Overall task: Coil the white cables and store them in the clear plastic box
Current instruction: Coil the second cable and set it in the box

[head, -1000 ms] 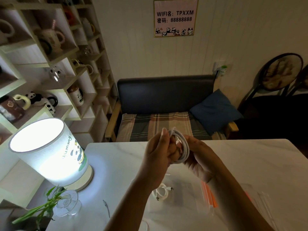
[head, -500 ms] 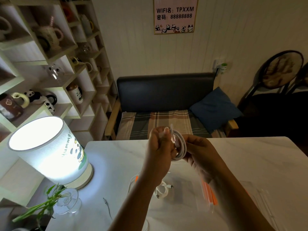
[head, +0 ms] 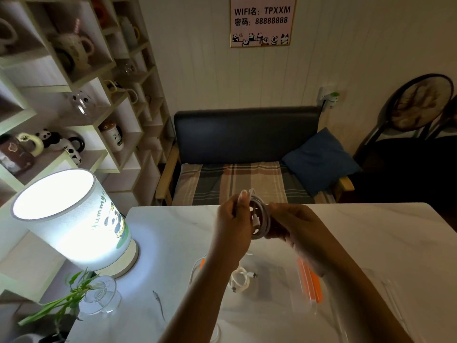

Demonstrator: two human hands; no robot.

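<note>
While both the left hand [head: 232, 220] and right hand [head: 295, 227] grip a white coil [head: 259, 217], a lit lamp [head: 74, 219] stands left

Café-like lounge: wifi sign [head: 263, 21], mug shelves [head: 74, 78], sofa [head: 247, 134], lamp [head: 74, 219].
</note>
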